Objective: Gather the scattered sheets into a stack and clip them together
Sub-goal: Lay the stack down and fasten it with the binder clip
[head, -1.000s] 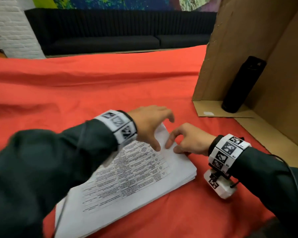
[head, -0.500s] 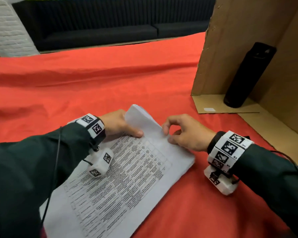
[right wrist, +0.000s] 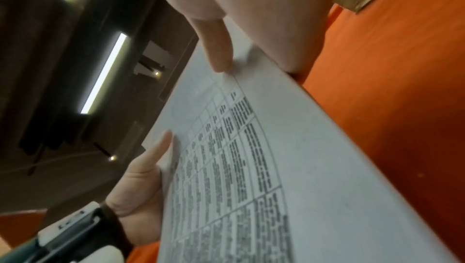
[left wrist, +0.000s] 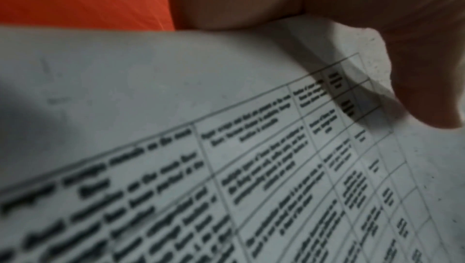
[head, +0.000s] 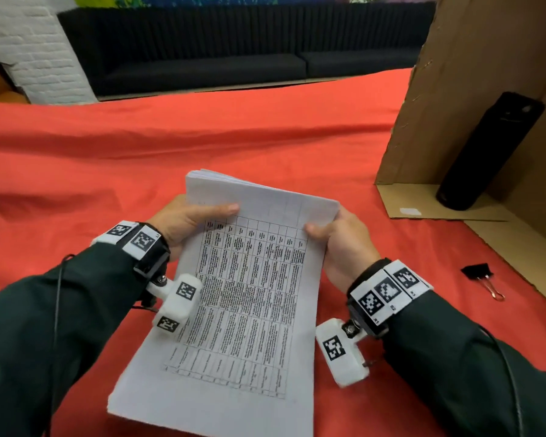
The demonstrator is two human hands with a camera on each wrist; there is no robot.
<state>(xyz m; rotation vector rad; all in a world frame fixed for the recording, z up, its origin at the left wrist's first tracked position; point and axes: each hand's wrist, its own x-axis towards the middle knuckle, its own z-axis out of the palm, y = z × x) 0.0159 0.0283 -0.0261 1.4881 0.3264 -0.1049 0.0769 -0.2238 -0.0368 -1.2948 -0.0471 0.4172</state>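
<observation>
A stack of white printed sheets [head: 249, 294] with a table of text on top is tilted up off the red cloth, far end raised. My left hand [head: 189, 222] grips its upper left edge, thumb lying across the top sheet. My right hand [head: 338, 238] grips the upper right edge, thumb on the page and fingers behind. The left wrist view shows the page [left wrist: 226, 148] close up under my thumb [left wrist: 427, 88]. In the right wrist view both thumbs lie on the stack [right wrist: 276, 168]. A black binder clip [head: 481, 275] with wire handles lies on the cloth to the right.
A red cloth [head: 202, 146] covers the table. An open cardboard box [head: 473, 89] stands at the right with a tall black bottle [head: 489, 152] inside it. A dark sofa [head: 202, 58] runs along the far wall.
The stack lay flat on the cloth a second ago. Both hands have since taken it by its far edges and tilted it up off the table toward me.
</observation>
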